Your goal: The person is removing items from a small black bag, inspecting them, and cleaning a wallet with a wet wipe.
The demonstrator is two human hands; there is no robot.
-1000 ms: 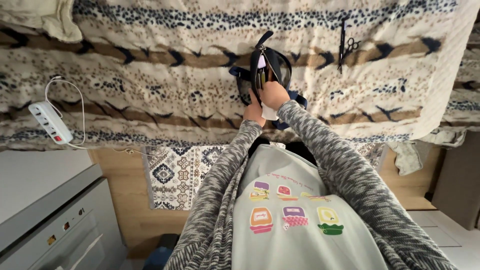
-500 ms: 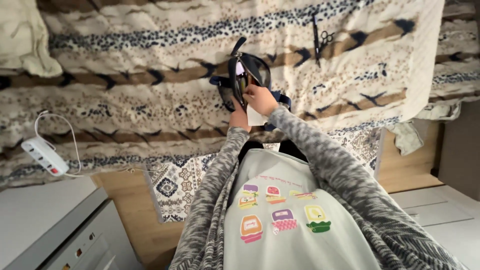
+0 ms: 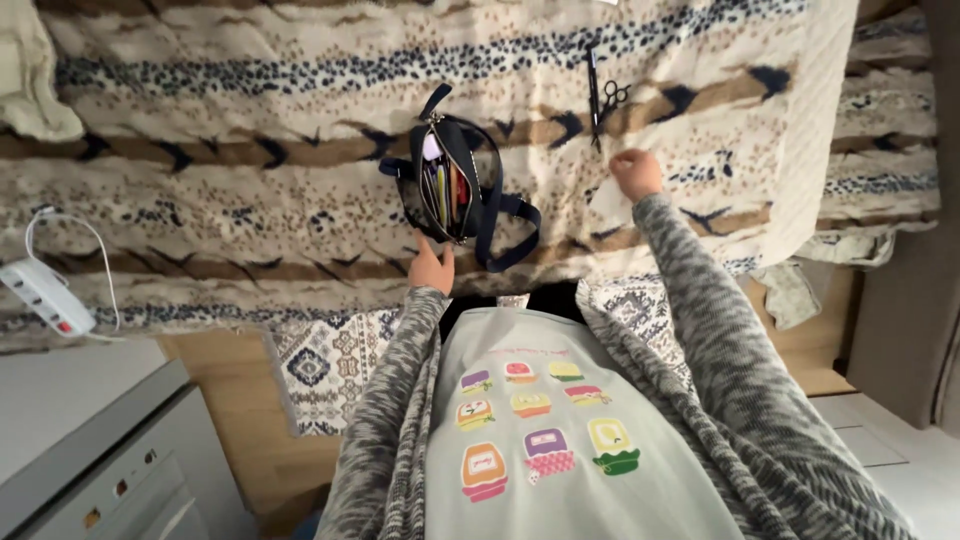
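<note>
My left hand (image 3: pixel 432 268) is gripping the open pouch (image 3: pixel 447 190) near the bed's (image 3: pixel 200 180) edge. My right hand (image 3: pixel 636 174) is curling loosely, holding nothing, just beside the scissors (image 3: pixel 612 96).

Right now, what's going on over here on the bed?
A person leans over a patterned blanket with both arms out. The left hand rests at the near end of an open dark pouch that shows pens and pencils inside. The right hand, loosely closed, is out to the side, close to a pair of scissors and a dark pen lying on the blanket; whether it holds anything cannot be told. A white power strip lies at the far left.
</note>
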